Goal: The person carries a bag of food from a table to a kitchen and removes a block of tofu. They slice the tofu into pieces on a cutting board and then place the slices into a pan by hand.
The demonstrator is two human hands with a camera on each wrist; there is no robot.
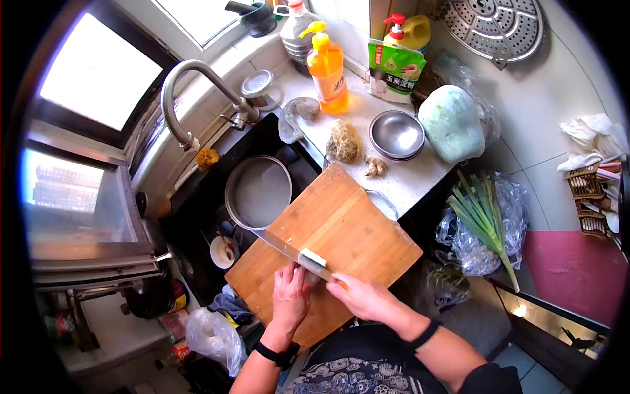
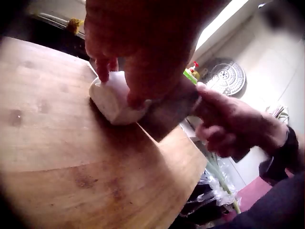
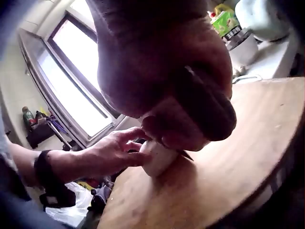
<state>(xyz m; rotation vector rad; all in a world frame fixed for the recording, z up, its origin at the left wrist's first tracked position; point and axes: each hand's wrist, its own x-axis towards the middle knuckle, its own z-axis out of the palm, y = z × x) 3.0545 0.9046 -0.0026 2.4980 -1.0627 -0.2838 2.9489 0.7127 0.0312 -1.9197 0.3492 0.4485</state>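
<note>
A wooden cutting board lies partly over the sink. My left hand holds down a thick white radish piece on it, fingertips and thumb bent around its sides in the left wrist view. The handle of a cleaver is in the grip of my right hand. The broad blade stands on edge against the radish, close beside my left fingers. A white slice shows on the blade's far side. In the right wrist view my right hand hides most of the blade.
Beyond the board, a pan sits in the sink under the faucet. On the counter are metal bowls, ginger, a brown knobby root, a large pale green melon and an orange soap bottle. Green onions lie right.
</note>
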